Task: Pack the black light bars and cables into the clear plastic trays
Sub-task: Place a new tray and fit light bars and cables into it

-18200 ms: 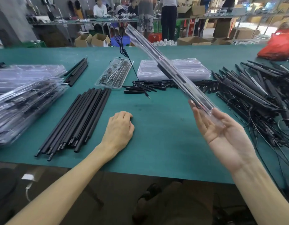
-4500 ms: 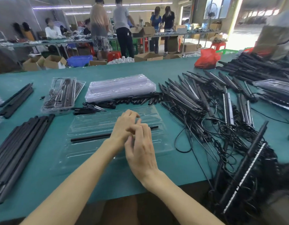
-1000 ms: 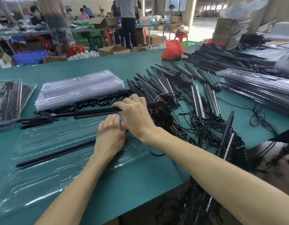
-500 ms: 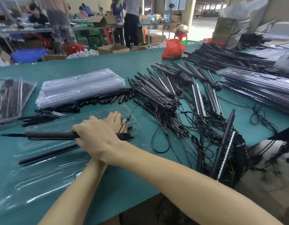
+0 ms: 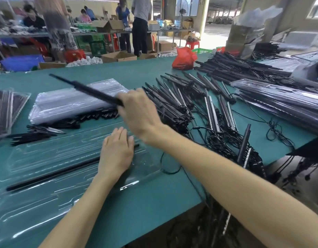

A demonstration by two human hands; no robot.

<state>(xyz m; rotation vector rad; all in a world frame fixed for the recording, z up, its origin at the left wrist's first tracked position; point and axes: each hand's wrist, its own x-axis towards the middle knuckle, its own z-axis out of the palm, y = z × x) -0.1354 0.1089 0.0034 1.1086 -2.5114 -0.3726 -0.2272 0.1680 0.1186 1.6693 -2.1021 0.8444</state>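
A clear plastic tray [image 5: 47,194] lies open on the green table in front of me, with one black light bar [image 5: 52,173] lying in it. My left hand [image 5: 116,153] rests flat on the tray, fingers straight, over the bar's right end. My right hand [image 5: 139,113] grips a second black light bar [image 5: 86,90] by one end and holds it in the air above the tray, its far end pointing up and left. A thin black cable [image 5: 169,169] trails off the tray's right edge.
A stack of empty clear trays [image 5: 74,102] lies behind, with small black parts [image 5: 93,116] along its front. A tangled heap of light bars and cables [image 5: 190,108] fills the right. Packed trays [image 5: 283,99] sit far right, another [image 5: 4,111] at left. A red bag [image 5: 184,59] stands at the back.
My right hand has lifted the second light bar from low over the tray and swung it up and right, so it now slants in the air. My left hand stays on the tray.
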